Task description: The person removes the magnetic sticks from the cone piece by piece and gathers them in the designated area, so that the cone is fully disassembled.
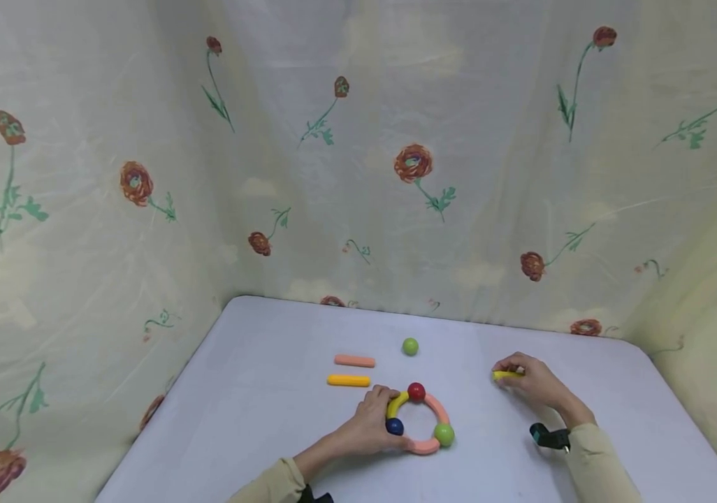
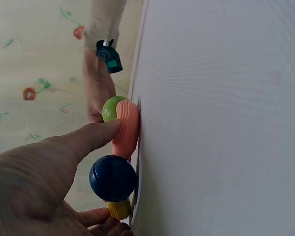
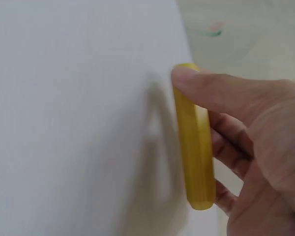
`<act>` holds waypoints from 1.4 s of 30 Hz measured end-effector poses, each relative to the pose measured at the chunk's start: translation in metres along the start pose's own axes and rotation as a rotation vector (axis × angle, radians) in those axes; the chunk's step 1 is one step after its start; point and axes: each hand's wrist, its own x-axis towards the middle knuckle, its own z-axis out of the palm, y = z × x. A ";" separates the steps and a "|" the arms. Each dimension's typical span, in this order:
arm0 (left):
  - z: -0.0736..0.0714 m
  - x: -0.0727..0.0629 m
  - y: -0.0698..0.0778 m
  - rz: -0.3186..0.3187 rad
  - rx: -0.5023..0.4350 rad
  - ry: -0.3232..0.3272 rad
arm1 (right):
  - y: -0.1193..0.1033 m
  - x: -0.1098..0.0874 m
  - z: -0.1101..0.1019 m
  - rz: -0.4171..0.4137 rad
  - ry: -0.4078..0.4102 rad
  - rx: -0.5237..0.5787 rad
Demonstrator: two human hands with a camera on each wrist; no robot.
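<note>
A ring of toy building pieces lies on the table, made of curved sticks joined by balls. My left hand (image 1: 366, 425) holds its left side, the thumb on a pink curved stick (image 2: 128, 129) and the fingers at a yellow curved stick (image 1: 397, 403). Between them sits a dark blue ball (image 2: 113, 178). A red ball (image 1: 416, 392), a green ball (image 1: 444, 434) and another pink curved stick (image 1: 437, 407) complete the loop. Off to the right, my right hand (image 1: 539, 383) pinches a straight yellow stick (image 3: 194, 142) between thumb and fingers, just over the table.
Behind the ring lie a straight pink stick (image 1: 355, 360) and an orange-yellow stick (image 1: 349, 381), side by side. A loose green ball (image 1: 410, 346) rests farther back. Flower-patterned curtains (image 1: 371, 195) surround the white table (image 1: 258, 391) at the back and sides.
</note>
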 end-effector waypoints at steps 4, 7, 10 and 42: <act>0.001 -0.001 0.000 0.004 -0.011 -0.003 | 0.008 0.001 0.002 0.045 0.019 -0.024; 0.000 -0.002 0.000 0.009 -0.008 -0.007 | 0.009 0.001 0.004 0.038 0.018 -0.020; -0.003 0.000 0.000 0.010 -0.017 -0.031 | 0.004 0.001 0.008 0.050 0.020 -0.011; -0.027 0.040 -0.018 0.135 -0.226 -0.022 | -0.100 -0.022 0.080 0.095 -0.157 0.152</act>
